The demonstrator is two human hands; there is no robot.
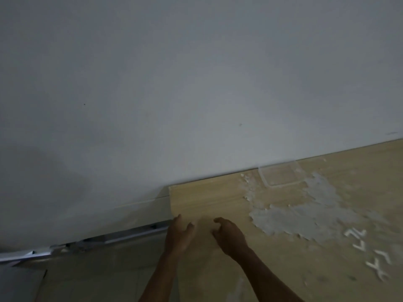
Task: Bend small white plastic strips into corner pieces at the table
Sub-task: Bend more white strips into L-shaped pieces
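Observation:
Over the left end of the light wooden table (209, 197) my left hand (180, 237) and my right hand (230, 235) hover side by side, fingers curled and apart. I see nothing held in either; the view is dim and blurred. A big heap of small white plastic strips (303, 214) lies on the table to the right of my right hand. Several bent white corner pieces (368, 251) lie separately near the right edge of the view.
A clear shallow plastic tray (281, 175) sits at the table's back edge against the white wall (196, 83). A metal rail (104, 238) runs along the floor at the foot of the wall, left of the table. Tiled floor (98, 280) shows at lower left.

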